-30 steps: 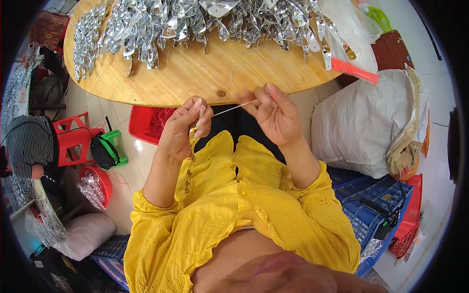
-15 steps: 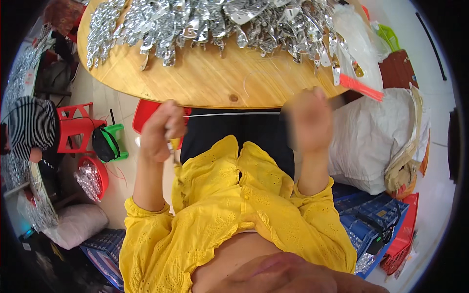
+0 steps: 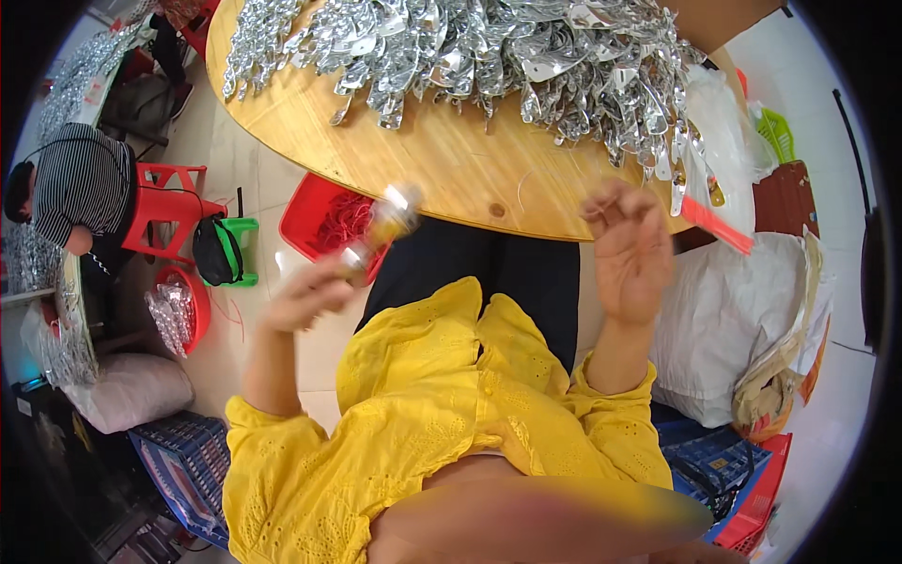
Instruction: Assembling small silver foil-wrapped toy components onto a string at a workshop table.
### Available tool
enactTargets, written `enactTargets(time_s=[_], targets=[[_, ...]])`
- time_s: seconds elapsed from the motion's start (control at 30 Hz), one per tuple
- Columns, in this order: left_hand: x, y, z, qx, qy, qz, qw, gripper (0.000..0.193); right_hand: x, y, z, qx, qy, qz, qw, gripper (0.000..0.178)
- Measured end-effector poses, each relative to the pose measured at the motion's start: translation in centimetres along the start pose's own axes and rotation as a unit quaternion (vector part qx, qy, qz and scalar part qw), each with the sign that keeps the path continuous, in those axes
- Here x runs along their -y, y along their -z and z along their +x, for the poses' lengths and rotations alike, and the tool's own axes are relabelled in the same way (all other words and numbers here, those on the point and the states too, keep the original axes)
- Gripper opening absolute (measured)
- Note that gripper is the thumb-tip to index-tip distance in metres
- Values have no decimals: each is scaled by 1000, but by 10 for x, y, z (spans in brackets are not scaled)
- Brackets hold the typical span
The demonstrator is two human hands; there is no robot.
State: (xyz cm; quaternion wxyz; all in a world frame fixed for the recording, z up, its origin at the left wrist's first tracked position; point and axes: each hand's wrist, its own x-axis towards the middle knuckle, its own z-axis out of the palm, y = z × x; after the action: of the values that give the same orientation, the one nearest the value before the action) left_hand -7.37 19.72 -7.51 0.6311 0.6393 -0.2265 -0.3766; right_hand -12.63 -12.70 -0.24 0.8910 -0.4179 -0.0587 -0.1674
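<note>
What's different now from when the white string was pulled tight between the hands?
The left hand moved left and back toward the body; a blurry shiny thing shows just beyond it. The right hand loosened. No tight string shows between them. The silver pieces stayed on the table.

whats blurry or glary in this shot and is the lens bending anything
In the head view, the left hand and the shiny object by its fingers smear with blur; the right hand looks sharper, in that same head view; also in the head view, silver pieces on the wooden table catch bright glare, and the fisheye picture fades to black at its corners.
</note>
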Motion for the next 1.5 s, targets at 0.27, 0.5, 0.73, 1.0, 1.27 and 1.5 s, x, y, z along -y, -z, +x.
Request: enactTargets(time_s=[0.27, 0.5, 0.73, 1.0, 1.27, 1.5], targets=[[-128, 135, 70, -473, -160, 293, 815, 31, -6, 41, -36, 45, -116, -249, 961, 14], [-115, 303, 158, -510, -79, 543, 662, 31, -4, 67, -63, -80, -145, -312, 935, 13], [-110, 293, 186, -457, 9, 641, 617, 29, -4, 82, -77, -147, -166, -322, 920, 13], [-102, 282, 196, -401, -10, 643, 652, 38, -6, 87, -82, -154, -168, -349, 909, 15], [-136, 247, 171, -425, -226, 631, 608, 47, 1, 108, -83, -275, -15, -439, 855, 19], [-142, 89, 113, -342, -394, 539, 661, 27, 15, 137, -85, -278, -126, -427, 851, 17]])
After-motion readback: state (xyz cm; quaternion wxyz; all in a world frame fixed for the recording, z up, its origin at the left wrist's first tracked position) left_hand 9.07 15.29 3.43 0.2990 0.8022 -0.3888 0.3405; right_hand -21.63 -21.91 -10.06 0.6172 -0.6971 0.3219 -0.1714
